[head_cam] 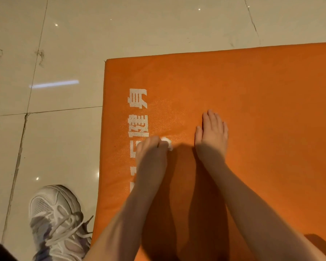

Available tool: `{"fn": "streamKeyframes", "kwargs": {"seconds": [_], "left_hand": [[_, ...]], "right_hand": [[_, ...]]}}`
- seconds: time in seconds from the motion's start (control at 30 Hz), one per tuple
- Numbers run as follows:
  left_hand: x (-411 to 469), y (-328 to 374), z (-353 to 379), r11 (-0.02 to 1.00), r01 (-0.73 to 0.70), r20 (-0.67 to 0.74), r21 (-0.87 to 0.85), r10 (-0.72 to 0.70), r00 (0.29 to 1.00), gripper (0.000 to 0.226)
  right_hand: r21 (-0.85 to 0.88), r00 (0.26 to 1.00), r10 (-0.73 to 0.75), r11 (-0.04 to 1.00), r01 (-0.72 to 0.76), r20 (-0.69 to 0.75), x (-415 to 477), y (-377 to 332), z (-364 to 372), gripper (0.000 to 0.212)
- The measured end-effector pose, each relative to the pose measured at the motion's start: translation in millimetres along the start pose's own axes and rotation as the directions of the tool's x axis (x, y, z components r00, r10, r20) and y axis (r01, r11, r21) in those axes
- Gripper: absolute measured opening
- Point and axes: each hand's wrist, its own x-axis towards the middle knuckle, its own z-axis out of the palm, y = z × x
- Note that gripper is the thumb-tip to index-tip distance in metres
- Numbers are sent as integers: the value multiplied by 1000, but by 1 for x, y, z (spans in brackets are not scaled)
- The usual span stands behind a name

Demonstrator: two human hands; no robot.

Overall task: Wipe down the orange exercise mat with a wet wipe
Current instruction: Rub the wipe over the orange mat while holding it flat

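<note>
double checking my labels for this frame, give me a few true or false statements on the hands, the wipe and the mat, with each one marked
1. The left hand holds the wet wipe against the orange mat. True.
2. The right hand is curled into a fist. False: it rests flat on the mat, fingers straight.
3. The wipe sits close to the white printed characters. True.
4. The white sneaker stands on the mat. False: it is on the tiled floor, beside the mat's left edge.
5. The wipe is spread out flat. False: it is bunched up at the fingers.
</note>
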Motion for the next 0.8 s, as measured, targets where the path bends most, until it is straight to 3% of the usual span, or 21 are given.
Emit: {"fn": "streamKeyframes", "kwargs": {"seconds": [0.07,0.13,0.27,0.33,0.53,0.63,0.8], "left_hand": [[23,3,3,991,133,-23,25,-132,991,11],[31,7,8,987,163,-62,10,-162,985,13],[19,-5,12,996,-59,-104,-60,53,993,8],[33,-15,12,988,-153,-120,-11,151,981,9],[55,3,22,981,172,-93,-85,-180,979,14],[49,0,31,987,102,-188,-125,-124,974,25],[50,-4,38,990,63,-255,-126,-94,962,13]], "right_hand": [[7,997,-5,1000,5,-74,-3,-1,4,56],[2,994,-13,1000,13,-109,-5,-1,5,53],[-18,996,-15,1000,13,-91,-5,0,2,53],[-10,997,-8,1000,7,-78,-4,-1,1,52],[-7,996,-16,1000,16,-82,-3,0,1,50],[-2,994,-56,998,56,-99,2,0,-4,48],[-26,988,-7,1000,3,-151,61,1,-3,47]]}}
